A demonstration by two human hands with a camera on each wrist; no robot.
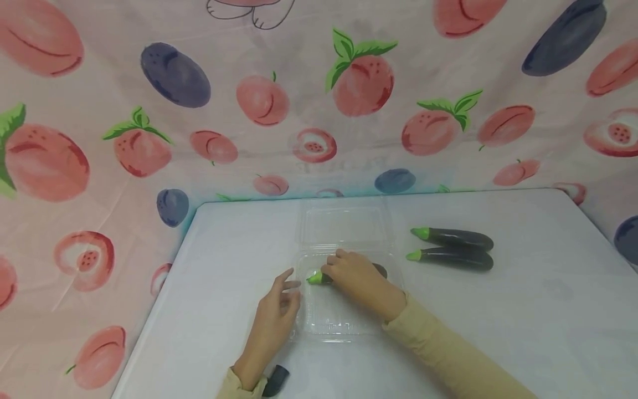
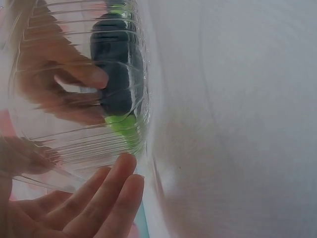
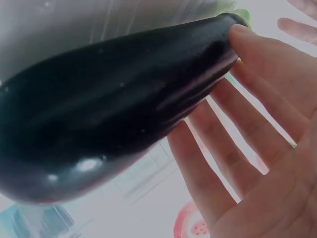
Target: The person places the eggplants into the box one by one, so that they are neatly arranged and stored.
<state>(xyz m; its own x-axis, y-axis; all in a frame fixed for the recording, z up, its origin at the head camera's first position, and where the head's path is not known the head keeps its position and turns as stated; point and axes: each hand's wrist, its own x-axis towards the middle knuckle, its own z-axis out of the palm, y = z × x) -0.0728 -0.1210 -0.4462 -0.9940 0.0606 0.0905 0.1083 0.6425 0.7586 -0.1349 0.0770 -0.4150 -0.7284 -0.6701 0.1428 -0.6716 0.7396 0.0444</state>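
A dark eggplant [image 1: 381, 270] with a bright green stem end lies in the base of a clear plastic clamshell box [image 1: 339, 321]. My right hand [image 1: 355, 275] holds it from above near the stem end. In the right wrist view the thumb lies on one side of the eggplant [image 3: 109, 109] and the fingers on the other. My left hand [image 1: 277, 310] is at the box's left side, fingers loosely extended. In the left wrist view, its fingertips [image 2: 126, 163] are close to the ribbed wall; whether they touch cannot be told.
The box's clear lid [image 1: 346, 227] lies folded back behind the base. Two more eggplants, a rear one [image 1: 461, 238] and a front one [image 1: 456, 259], lie side by side to the right on the white table [image 1: 523, 321]. A fruit-patterned cloth [image 1: 309, 83] hangs behind.
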